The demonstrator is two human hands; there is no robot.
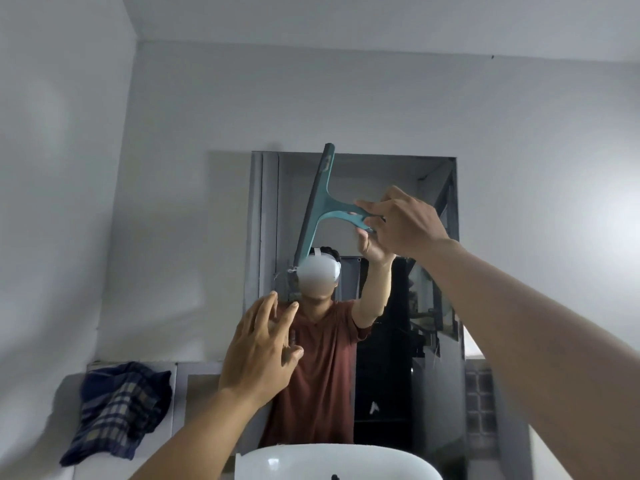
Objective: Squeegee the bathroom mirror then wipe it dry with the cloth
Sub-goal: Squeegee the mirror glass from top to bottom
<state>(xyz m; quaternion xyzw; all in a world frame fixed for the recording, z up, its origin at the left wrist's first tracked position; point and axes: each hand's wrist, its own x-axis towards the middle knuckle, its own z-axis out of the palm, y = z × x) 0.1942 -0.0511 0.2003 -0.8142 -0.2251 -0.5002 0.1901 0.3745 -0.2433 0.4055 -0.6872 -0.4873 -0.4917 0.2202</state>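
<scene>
Above a white ceramic washbasin point(332, 460) in a grey-walled bathroom, a person raises a teal plastic squeegee point(320, 202) with a long dark rubber blade against the rectangular wall mirror point(384, 178). The right hand point(403, 221) is lifted high at the end of an outstretched bare arm, its fingers point(369, 206) closed in a pinch around the squeegee's short handle. The blade stands nearly upright, tilted slightly to the right at the top, its upper tip reaching just past the mirror's top edge and its lower end falling near the middle of the glass; whether the rubber is actually touching the mirror cannot be told. The left hand point(263, 351) hovers lower, in front of the mirror's left part, holding nothing, its fingers point(273, 318) loosely spread and pointing upward. The glass reflects the person in a rust-red short-sleeved shirt, one arm raised, with a dark doorway behind. To the left of the mirror, well apart from both hands, a crumpled navy-and-beige plaid cloth point(119, 412) lies heaped on a pale tiled ledge point(194, 370) that runs along the wall beside the basin, part of the fabric hanging down over the ledge's front.
</scene>
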